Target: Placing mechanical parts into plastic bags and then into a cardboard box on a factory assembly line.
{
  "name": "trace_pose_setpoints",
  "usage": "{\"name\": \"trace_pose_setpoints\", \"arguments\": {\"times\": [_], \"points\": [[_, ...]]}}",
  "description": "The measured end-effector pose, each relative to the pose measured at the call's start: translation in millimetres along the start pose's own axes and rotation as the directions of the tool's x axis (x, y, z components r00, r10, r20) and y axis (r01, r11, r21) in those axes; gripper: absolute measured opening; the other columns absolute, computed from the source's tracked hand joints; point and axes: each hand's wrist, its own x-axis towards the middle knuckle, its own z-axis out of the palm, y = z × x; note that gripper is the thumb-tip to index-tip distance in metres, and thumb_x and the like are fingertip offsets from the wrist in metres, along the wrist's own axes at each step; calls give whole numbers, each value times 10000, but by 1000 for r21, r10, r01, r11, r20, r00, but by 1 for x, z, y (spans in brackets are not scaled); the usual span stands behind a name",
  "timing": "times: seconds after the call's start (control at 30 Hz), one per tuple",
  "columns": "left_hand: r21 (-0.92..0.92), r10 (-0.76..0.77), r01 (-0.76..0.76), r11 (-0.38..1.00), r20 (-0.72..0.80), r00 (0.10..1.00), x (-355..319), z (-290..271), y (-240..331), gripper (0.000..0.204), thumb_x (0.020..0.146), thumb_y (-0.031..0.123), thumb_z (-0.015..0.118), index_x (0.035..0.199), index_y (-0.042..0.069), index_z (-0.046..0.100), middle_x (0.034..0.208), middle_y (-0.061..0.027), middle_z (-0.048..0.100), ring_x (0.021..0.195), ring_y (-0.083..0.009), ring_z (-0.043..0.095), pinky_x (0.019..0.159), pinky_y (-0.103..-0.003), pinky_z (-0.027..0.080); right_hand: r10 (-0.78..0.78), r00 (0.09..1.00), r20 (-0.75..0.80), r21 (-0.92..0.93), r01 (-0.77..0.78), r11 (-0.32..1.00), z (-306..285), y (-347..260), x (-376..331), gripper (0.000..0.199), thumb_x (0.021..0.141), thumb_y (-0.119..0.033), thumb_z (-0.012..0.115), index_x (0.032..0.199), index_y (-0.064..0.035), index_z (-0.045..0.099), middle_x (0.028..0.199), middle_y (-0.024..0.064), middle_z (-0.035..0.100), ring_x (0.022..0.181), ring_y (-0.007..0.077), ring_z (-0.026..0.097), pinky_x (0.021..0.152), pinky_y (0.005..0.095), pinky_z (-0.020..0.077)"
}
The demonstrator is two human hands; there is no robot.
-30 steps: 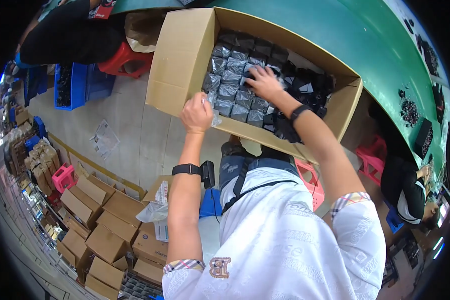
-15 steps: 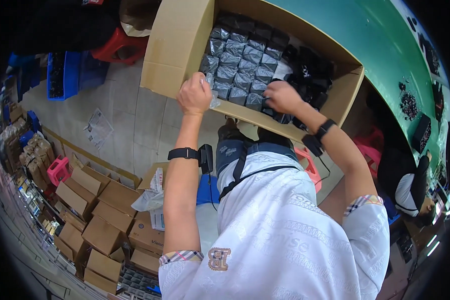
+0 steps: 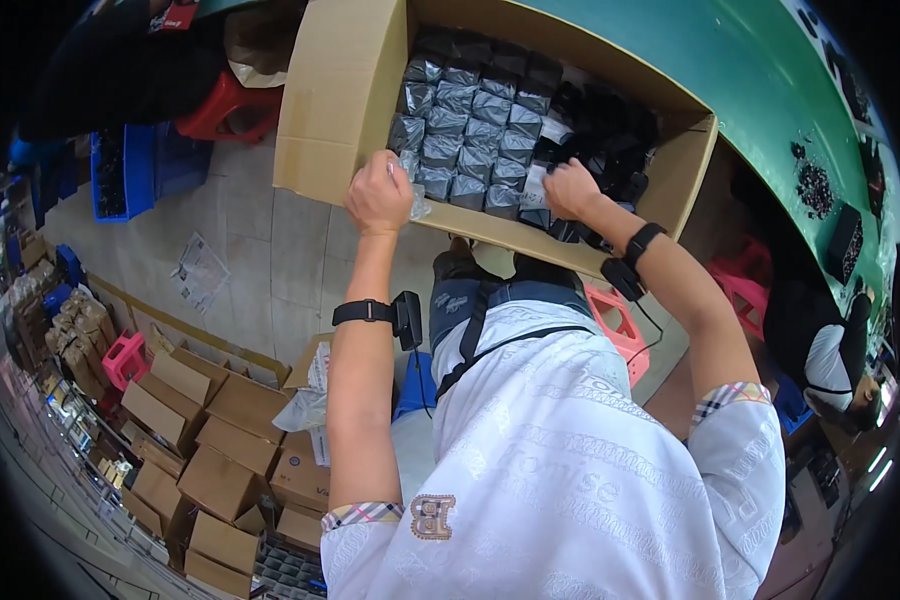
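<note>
"Wrapped dark blocks sit in close rows across the left and middle of an open cardboard box. We find the box just beside a green surface."

"How much do we judge to be in order?"

"We count the left and middle rows as done, since they look even. At the right end, loose black pieces lie jumbled, and we judge that part unfinished."

"And our hands?"

"Our left hand is curled narrow at the box's near left corner, against crumpled clear film; we cannot tell which of the two it grips, if either. Our right hand is curled narrow too, near the loose pieces, just beside a white slip. We cannot tell whether it holds anything."

"Can we count the blocks?"

"Not surely: shadow dims the far row, and we cannot see what lies underneath."
</note>
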Motion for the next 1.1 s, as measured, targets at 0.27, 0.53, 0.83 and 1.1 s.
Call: {"name": "trace_pose_setpoints", "arguments": {"times": [0.27, 0.53, 0.83, 1.1], "points": [[23, -40, 39, 999, 34, 999, 1, 0, 3, 152, 860, 207, 528, 925, 145, 652, 840, -140, 687, 780, -386, 652, 653, -494, 497, 234, 888, 396, 786, -460, 413, 42, -16, 61, 382, 787, -359, 690, 776, 22, 702, 718, 126, 700, 610, 241, 673, 594, 347, 542], [41, 2, -2, 999, -1, 1000, 1, 1, 1, 116, 836, 179, 542, 892, 135, 634, 810, -117, 681, 747, -355, 652, 643, -484, 497, 261, 873, 413, 847, -473, 242, 65, -27, 60, 372, 849, -319, 735, 711, 24, 696, 647, 74, 681, 501, 137, 622, 497, 277, 500], [32, 13, -13, 999, 2, 1000, 1, 6, 4, 105, 837, 173, 543, 876, 133, 632, 802, -116, 677, 737, -353, 651, 624, -472, 498, 496, 868, 6, 808, -297, 510, 67, -32, 39, 289, 882, -244, 694, 727, -1, 689, 648, 54, 673, 591, 106, 634, 570, 270, 509], [42, -6, 7, 999, -6, 1000, 0, 1, 0, 99, 840, 174, 545, 872, 139, 633, 787, -123, 673, 726, -360, 647, 624, -478, 496, 427, 901, 80, 738, 234, -633, -6, 29, -46, 185, 973, -226, 567, 1009, -62, 645, 1131, 59, 663, 960, 105, 594, 839, 246, 465]]}}
